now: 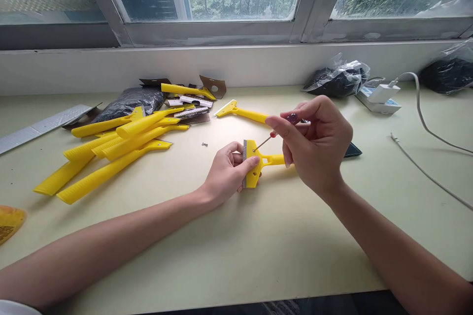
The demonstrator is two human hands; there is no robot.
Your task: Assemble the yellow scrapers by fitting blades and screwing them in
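My left hand grips the head of a yellow scraper, thumb on top and fingers underneath. A grey metal blade edge runs along the left side of that head, and the handle points right, partly hidden behind my other hand. Between the fingertips of my right hand is a thin screwdriver, tilted down to the left. Its tip meets the upper screw hole on the scraper head. Behind my hands lies another yellow scraper, and a couple of small screws rest on the table to the left.
Several yellow scraper handles are heaped at left, near a dark plastic bag and small blade packets. A grey metal strip lies far left. White cables, a power strip and bagged black items are at right.
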